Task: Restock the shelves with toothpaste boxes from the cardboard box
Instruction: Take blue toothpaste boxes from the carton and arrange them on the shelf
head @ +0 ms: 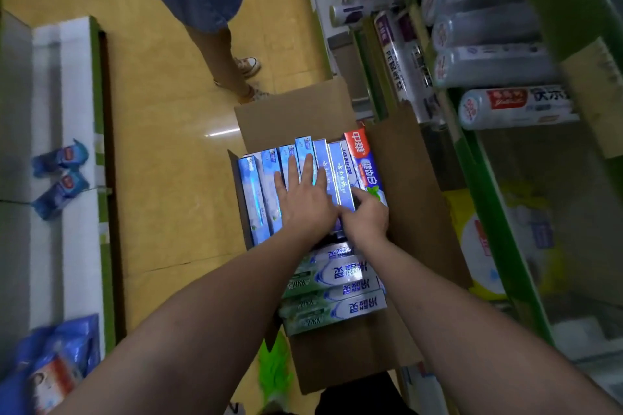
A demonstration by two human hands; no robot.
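The left hand (305,197) is lying flat with its fingers straight and spread, pressing down on the tops of the blue toothpaste boxes (259,192) standing in a row inside the cardboard box (408,178). Just beside it, the right hand (367,216) is curling its fingers and thumb at the near end of one blue box, under the edge of the red-topped box (362,158); it looks like a pinch starting, though I cannot tell whether the box is fully gripped.

Everything the task needs is sitting directly under and just beyond both hands. The blue boxes are running lengthwise away from the person, packed side by side, so their long axis is pointing along the forearms. Nearer the body, below the wrists, a stack of green and white toothpaste boxes (333,296) is lying crosswise.

The shelves (488,158) are standing off to the right of the right hand, well apart from the left. So, as I judge it, the right hand is the nearer one for carrying a box across, while the left is steadying the neighbours so that one box can slide up out of the tight row.
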